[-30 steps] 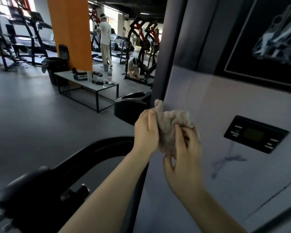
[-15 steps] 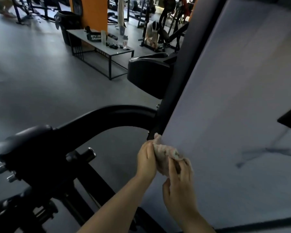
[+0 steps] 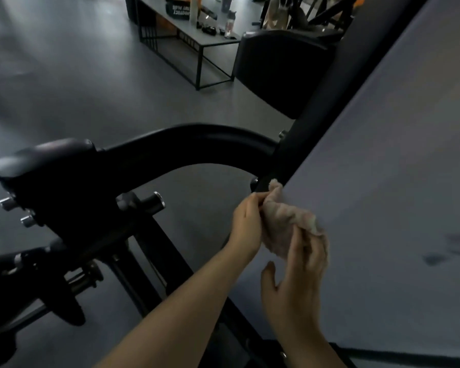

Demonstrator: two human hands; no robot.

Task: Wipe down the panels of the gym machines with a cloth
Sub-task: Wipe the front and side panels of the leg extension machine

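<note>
Both hands work a bunched cloth (image 3: 287, 221) against the grey machine panel (image 3: 383, 155) at its left edge: left hand (image 3: 246, 225) pinches it, right hand (image 3: 300, 266) presses with fingers curled over it. Flat, overlapping strokes would likely clean best.

Both hands (image 3: 274, 245) on cloth (image 3: 284, 221) against panel (image 3: 396, 160)

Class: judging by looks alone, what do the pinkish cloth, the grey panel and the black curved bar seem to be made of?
Crumpled pinkish cloth: soft fabric, probably terry; it folds and bunches. Flat pale grey panel: smooth matte sheet, plastic or painted metal; I cannot tell which. Black curved bar: likely painted metal tube, with a faint sheen.
</note>
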